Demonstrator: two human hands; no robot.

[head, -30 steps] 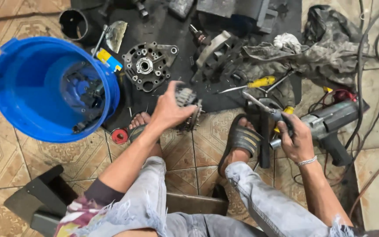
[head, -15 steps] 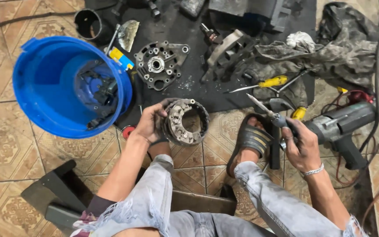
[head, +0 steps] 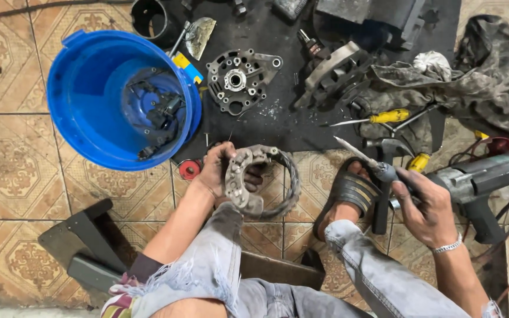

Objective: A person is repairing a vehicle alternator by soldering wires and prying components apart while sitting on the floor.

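Note:
My left hand (head: pixel 222 171) grips a round grey metal part, a ring with a curved plate on it (head: pixel 260 179), held above my left knee over the tiled floor. My right hand (head: pixel 422 206) holds a tool with a thin pointed metal tip (head: pixel 363 159), the tip aimed up and left toward a sandalled foot (head: pixel 349 191). A grey cast housing with a central bearing hole (head: pixel 240 79) lies on the black mat (head: pixel 266 126) beyond the left hand.
A blue bucket (head: pixel 75 118) with dark parts inside stands at left. A yellow-handled screwdriver (head: pixel 384 116), a hammer (head: pixel 384 176), a grey power tool (head: pixel 484 176), rags (head: pixel 478 82) and a second casting (head: pixel 334 73) lie at right. A small red disc (head: pixel 189 169) sits by the bucket.
My left hand has lifted the round metal part off the floor and turned it toward me. My right hand has stayed low at the right with the pointed tool.

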